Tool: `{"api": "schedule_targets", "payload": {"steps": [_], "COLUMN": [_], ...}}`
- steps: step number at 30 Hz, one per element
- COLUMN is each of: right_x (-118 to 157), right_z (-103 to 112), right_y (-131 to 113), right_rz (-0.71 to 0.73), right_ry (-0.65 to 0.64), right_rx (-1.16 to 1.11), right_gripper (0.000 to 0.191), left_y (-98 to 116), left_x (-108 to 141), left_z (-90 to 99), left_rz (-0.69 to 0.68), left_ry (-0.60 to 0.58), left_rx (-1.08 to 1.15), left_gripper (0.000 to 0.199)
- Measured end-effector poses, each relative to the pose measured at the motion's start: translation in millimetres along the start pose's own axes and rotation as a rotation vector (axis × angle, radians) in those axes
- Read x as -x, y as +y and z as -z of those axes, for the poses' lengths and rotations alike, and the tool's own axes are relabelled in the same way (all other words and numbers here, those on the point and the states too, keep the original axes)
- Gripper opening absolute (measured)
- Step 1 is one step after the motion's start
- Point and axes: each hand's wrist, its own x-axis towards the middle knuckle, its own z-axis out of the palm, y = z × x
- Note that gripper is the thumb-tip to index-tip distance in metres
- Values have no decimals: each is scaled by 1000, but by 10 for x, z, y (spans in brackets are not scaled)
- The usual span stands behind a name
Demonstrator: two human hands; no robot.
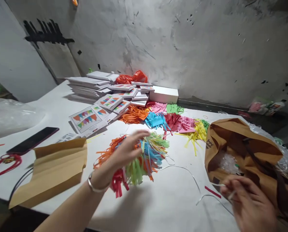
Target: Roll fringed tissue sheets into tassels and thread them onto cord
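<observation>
My left hand [127,150], a bangle at its wrist, reaches over a pile of multicoloured paper tassels [135,172]. Its fingers are stretched out and slightly blurred, resting on or just above the pile; I cannot tell which. A thin white string [192,175] runs from the tassels to the right across the white table. My right hand [251,201] pinches a white string between thumb and fingers at the lower right. Beside that hand, a brown bag [214,154] stands wide open with clear plastic inside. A narrow red strip [213,191] lies just left of the hand.
Behind the pile lie bundles of fringed paper [156,120] in several colours. Further back are stacked white packets [88,88], printed cards [88,119], a red plastic bag [134,77] and a white box [164,95]. To the left are a phone [33,140] and brown paper [59,167].
</observation>
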Motion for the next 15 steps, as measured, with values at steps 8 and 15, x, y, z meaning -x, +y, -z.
{"api": "schedule_targets", "payload": {"steps": [8, 15], "right_x": [245, -365], "right_z": [-908, 222], "right_y": [-17, 427], "right_rz": [-114, -21], "right_ry": [-374, 321], "right_rx": [-163, -45], "right_gripper": [21, 41], "left_y": [850, -114], "left_x": [475, 686], "left_z": [-932, 140], "left_rz": [-21, 488], "left_ry": [-503, 659], "left_rx": [486, 758], "left_gripper": [38, 28]}}
